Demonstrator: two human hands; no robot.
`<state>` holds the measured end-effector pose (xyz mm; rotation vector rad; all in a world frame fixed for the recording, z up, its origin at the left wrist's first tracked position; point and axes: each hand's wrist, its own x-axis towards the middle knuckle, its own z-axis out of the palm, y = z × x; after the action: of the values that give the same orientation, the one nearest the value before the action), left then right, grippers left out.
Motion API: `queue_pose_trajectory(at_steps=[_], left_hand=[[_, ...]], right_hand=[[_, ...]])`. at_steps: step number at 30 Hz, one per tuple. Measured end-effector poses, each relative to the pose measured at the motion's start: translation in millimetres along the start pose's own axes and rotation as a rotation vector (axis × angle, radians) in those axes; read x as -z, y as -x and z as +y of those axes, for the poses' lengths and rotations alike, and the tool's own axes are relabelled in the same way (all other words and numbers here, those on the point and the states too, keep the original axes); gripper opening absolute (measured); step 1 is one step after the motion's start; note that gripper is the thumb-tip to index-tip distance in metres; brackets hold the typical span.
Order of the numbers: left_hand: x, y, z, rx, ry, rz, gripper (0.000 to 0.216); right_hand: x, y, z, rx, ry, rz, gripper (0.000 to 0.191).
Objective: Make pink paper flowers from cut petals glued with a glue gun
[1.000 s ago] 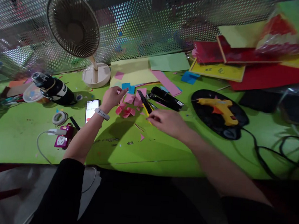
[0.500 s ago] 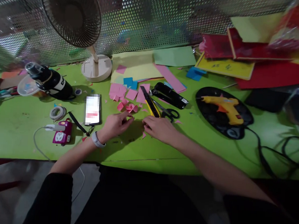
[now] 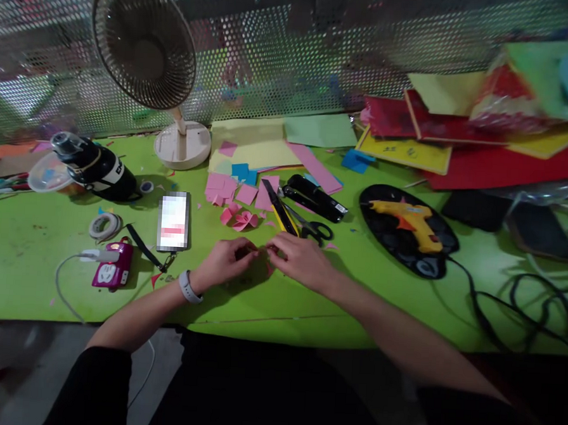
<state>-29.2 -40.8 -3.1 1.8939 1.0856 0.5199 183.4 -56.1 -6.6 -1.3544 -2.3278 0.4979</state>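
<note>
A small pink paper piece [image 3: 252, 249], creased and mostly hidden by fingers, sits low over the green counter [image 3: 34, 256], just in front of the folded pink flower [image 3: 240, 219]. The left hand [image 3: 224, 260] and the right hand [image 3: 300, 259] meet on it, fingers drawn narrow and pinching it from either side. A second ago the left hand was up at the loose pink squares [image 3: 222, 185]. Half a second ago both hands lay near each other with a gap between the fingertips, and that gap has now closed. The yellow knife [image 3: 280, 209], the scissors [image 3: 314, 228] and the phone [image 3: 173, 221] lie as they did. To the right, the black oval tray [image 3: 387, 240] holds the yellow glue gun [image 3: 407, 218], whose cord trails off over the counter.
</note>
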Motion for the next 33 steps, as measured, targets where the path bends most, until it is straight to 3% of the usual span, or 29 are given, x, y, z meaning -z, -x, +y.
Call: queue_pose_trajectory(at_steps=[18, 25, 29, 33], left_hand=[[-2, -2, -12, 0.102, 0.271, 0.013, 0.020], [-1, -2, -9, 0.104, 0.339, -0.051, 0.040], [-3, -4, -10, 0.095, 0.259, 0.024, 0.027], [3, -5, -10, 0.086, 0.200, 0.015, 0.034]], right_hand=[[-4, 1, 2, 0.016, 0.018, 0.022, 0.015], [-3, 0, 0, -0.015, 0.062, 0.043, 0.015], [-3, 0, -1, -0.013, 0.037, 0.015, 0.015], [-1, -1, 2, -0.077, 0.028, -0.018, 0.018]])
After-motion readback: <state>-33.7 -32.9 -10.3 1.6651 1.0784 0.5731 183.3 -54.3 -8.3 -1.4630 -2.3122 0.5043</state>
